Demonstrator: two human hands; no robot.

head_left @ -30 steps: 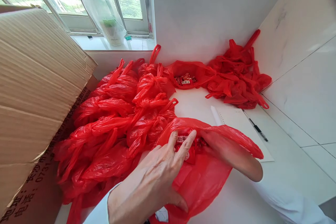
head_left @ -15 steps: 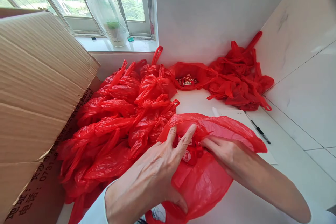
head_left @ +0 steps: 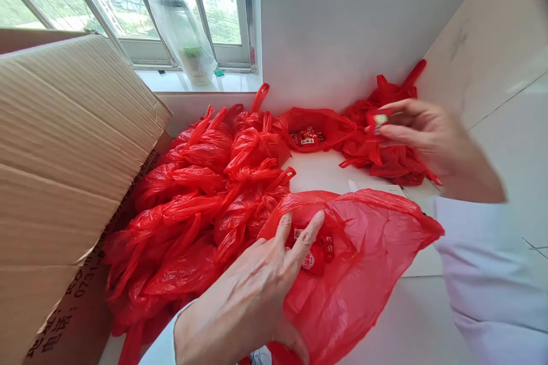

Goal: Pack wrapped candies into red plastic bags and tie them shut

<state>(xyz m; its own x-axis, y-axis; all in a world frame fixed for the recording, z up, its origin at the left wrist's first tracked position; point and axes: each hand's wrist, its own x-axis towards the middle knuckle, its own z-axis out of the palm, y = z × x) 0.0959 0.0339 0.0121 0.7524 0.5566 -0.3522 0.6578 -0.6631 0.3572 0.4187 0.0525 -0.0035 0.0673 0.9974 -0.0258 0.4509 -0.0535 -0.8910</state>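
Observation:
My left hand (head_left: pixel 252 291) grips the near rim of an open red plastic bag (head_left: pixel 363 262) on the white counter, holding its mouth apart. Small red packets (head_left: pixel 314 251) lie inside the bag by my fingertips. My right hand (head_left: pixel 422 134) is raised at the right, above a loose pile of empty red bags (head_left: pixel 391 154). Its fingers pinch one small red packet (head_left: pixel 379 121). A second open red bag with packets (head_left: pixel 306 136) sits at the back by the wall.
A heap of tied red bags (head_left: pixel 192 211) fills the left of the counter. A large cardboard box (head_left: pixel 55 182) leans at the far left. A sheet of paper (head_left: pixel 422 265) lies under the open bag. A clear-wrapped cup (head_left: pixel 194 63) stands on the windowsill.
My right hand has come out of the open bag and risen to the back right, now holding a small packet. My left hand stays on the bag's rim.

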